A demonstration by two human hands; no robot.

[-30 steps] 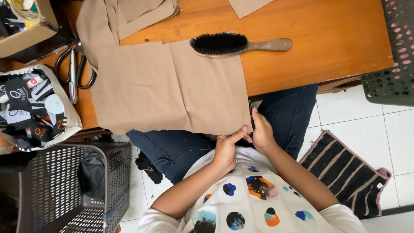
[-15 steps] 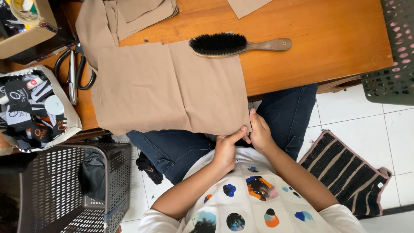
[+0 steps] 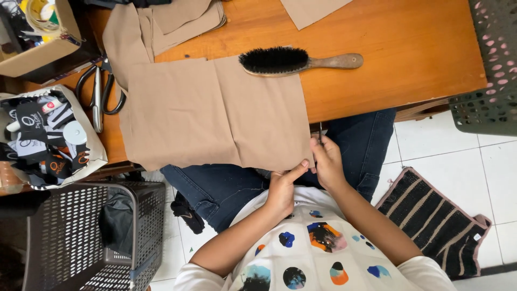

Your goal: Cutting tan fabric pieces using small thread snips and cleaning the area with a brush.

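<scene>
In the head view, the tan cloth (image 3: 215, 113) is seen draped unmoved over the near edge of the wooden surface (image 3: 409, 59). Its lower right corner stays pinched in the left hand (image 3: 284, 186). The right hand (image 3: 326, 161), closed on a small thin tool (image 3: 320, 132), has been raised slightly along the cloth's right edge.

My right hand (image 3: 327, 161) closes round a thin dark metal tool (image 3: 320, 132); only its tip shows above my fingers, too small to tell what kind it is. My left hand (image 3: 283, 188) pinches the corner of the flat tan rectangular cloth (image 3: 215, 113), and my fingertips there are hidden beneath the fabric. The green perforated plastic basket (image 3: 493, 64) is cut off by the right edge. The open brown cardboard box (image 3: 37, 48) runs off the top-left corner, its contents unclear.
</scene>
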